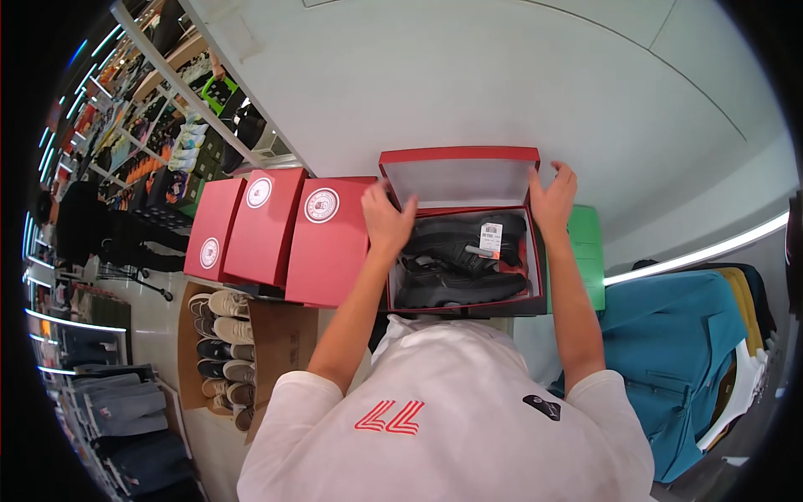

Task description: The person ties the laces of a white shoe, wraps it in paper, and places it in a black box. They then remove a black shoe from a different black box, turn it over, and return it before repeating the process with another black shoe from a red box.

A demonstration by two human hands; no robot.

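A red shoe box (535,280) stands in front of me with its lid (460,154) raised at the back. Inside lie two black shoes (456,289), side by side, with a white price tag (491,237) on the upper one. My left hand (389,219) is open at the box's left side, thumb and fingers apart near the lid's lower left corner. At the opposite side my right hand (552,201) is open too, its thumb right at the lid's right edge and its fingers spread upward.
Closed red boxes (335,251) stand to the left, and a green box (587,255) is at the right. Below left, a cardboard carton (284,347) holds several shoes. Clothes including a teal jacket (669,351) hang at right. A person in black (79,226) stands far left.
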